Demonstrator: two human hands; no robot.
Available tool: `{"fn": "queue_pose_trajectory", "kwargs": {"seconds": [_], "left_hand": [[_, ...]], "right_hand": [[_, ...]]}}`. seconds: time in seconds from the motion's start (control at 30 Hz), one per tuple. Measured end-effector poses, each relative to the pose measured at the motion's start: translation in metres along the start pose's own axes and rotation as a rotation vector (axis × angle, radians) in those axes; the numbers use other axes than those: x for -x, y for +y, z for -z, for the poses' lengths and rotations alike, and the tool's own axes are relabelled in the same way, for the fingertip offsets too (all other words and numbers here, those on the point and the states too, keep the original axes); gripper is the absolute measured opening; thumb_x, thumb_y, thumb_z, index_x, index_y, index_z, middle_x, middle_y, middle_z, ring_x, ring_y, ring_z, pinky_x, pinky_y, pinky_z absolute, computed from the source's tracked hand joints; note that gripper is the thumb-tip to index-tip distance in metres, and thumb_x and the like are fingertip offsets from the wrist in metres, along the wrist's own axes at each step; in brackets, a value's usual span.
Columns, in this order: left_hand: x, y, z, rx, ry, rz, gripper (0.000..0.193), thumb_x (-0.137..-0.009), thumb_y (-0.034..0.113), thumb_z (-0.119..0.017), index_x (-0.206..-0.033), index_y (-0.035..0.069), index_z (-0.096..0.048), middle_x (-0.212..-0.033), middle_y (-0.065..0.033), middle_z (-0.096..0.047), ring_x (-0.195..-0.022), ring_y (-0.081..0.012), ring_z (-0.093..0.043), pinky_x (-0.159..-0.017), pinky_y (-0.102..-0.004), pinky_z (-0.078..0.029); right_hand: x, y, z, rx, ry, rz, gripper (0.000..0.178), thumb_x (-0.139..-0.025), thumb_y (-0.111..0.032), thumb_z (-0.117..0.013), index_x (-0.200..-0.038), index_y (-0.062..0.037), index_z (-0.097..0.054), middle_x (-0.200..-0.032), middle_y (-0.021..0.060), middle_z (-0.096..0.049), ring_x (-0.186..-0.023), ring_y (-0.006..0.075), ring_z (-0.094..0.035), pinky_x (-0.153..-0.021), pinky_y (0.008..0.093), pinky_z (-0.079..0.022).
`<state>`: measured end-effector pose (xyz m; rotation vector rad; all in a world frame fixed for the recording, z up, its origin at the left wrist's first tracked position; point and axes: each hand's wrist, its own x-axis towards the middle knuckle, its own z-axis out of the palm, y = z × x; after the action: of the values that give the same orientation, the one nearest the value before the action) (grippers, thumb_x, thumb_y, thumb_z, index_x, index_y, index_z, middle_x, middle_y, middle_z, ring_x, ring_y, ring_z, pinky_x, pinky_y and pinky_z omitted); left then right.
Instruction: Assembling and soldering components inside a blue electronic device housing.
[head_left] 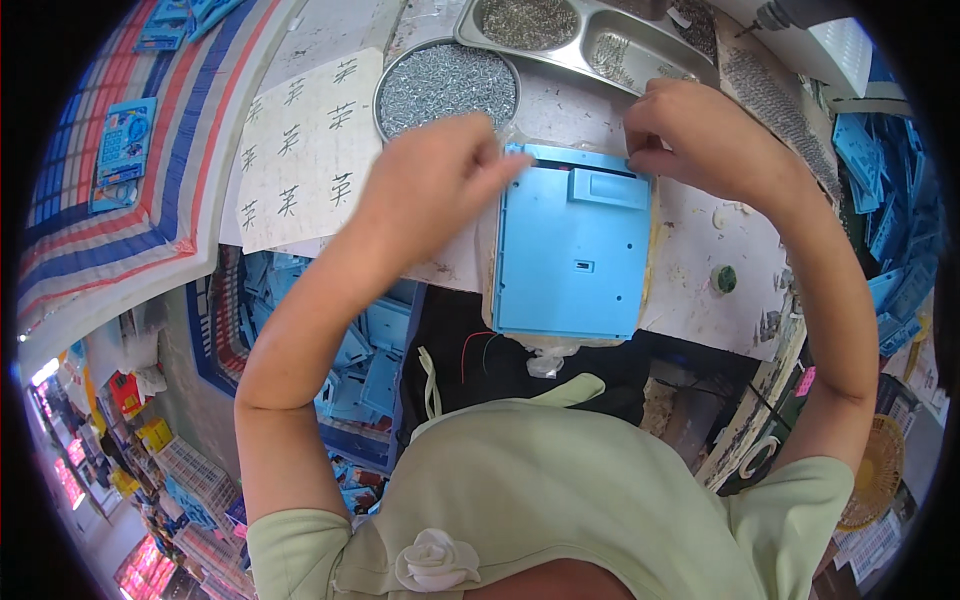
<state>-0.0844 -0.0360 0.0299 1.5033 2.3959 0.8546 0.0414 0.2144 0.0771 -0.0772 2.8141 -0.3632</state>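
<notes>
A flat blue plastic casing [560, 260] lies on a worn board wrapped in clear plastic, at the table's front edge. It has a raised rectangular block near its upper right and a small slot in the middle. A narrow blue strip [580, 157] runs along its far edge, with a dark gap beneath it. My left hand [440, 175] is closed at the far left corner, its thumb on the strip's end. At the far right corner my right hand [690, 135] curls with its fingertips against the casing. The undersides of both grips are hidden.
Beyond the casing stand a round dish of small screws [450, 85] and a metal compartment tray [560, 45] with more small parts. A screwdriver tip [745, 32] hangs at the upper right. Crates of blue parts [385, 330] flank the table. A handwritten sheet [310, 150] lies left.
</notes>
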Motion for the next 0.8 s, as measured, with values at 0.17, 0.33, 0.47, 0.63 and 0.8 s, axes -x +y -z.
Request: {"fn": "queue_pose_trajectory", "kwargs": {"seconds": [0.17, 0.33, 0.47, 0.63, 0.8], "left_hand": [[-0.021, -0.065, 0.006, -0.476, 0.238, -0.161, 0.023, -0.086, 0.024, -0.077, -0.093, 0.004, -0.069, -0.082, -0.0116, -0.066, -0.075, -0.0296, -0.064, -0.071, -0.0389, -0.052], [-0.028, -0.066, 0.002, -0.262, 0.078, -0.006, 0.019, -0.084, 0.023, -0.076, -0.089, 0.005, -0.073, -0.082, -0.0111, -0.068, -0.083, -0.0307, -0.067, -0.078, -0.0443, -0.051], [-0.027, -0.066, 0.005, -0.121, 0.058, 0.103, 0.017, -0.086, 0.021, -0.074, -0.086, 0.004, -0.074, -0.085, -0.0118, -0.070, -0.080, -0.0306, -0.068, -0.076, -0.0437, -0.052], [-0.020, -0.065, 0.000, -0.153, 0.198, 0.026, 0.016, -0.087, 0.019, -0.073, -0.089, 0.003, -0.074, -0.085, -0.0122, -0.070, -0.079, -0.0323, -0.067, -0.074, -0.0425, -0.052], [-0.001, -0.024, -0.002, -0.151, 0.253, -0.220, 0.013, -0.088, 0.016, -0.071, -0.086, 0.004, -0.071, -0.081, -0.0119, -0.065, -0.078, -0.0318, -0.063, -0.072, -0.0416, -0.049]], "right_hand": [[0.009, 0.011, -0.014, -0.427, 0.057, -0.114, 0.014, -0.085, -0.013, -0.075, -0.082, -0.0005, -0.068, -0.076, 0.0091, -0.066, -0.076, 0.0199, -0.064, -0.075, 0.0354, -0.051], [0.019, 0.019, -0.036, -0.817, 0.104, -0.254, 0.016, -0.086, -0.013, -0.077, -0.084, 0.0000, -0.067, -0.076, 0.0051, -0.065, -0.076, 0.0134, -0.060, -0.077, 0.0319, -0.049], [0.049, -0.002, -0.055, -0.483, 0.584, -0.217, 0.011, -0.083, -0.009, -0.078, -0.089, -0.0017, -0.071, -0.082, 0.0062, -0.066, -0.081, 0.0177, -0.061, -0.077, 0.0322, -0.048], [0.079, -0.052, -0.107, -0.517, 0.913, -0.101, 0.015, -0.076, -0.007, -0.082, -0.090, -0.0067, -0.078, -0.084, 0.0059, -0.066, -0.083, 0.0244, -0.057, -0.076, 0.0338, -0.047], [0.076, -0.059, -0.130, -0.410, 0.974, -0.100, 0.020, -0.074, -0.007, -0.084, -0.093, -0.0085, -0.081, -0.086, 0.0049, -0.064, -0.082, 0.0230, -0.054, -0.071, 0.0328, -0.046]]}}
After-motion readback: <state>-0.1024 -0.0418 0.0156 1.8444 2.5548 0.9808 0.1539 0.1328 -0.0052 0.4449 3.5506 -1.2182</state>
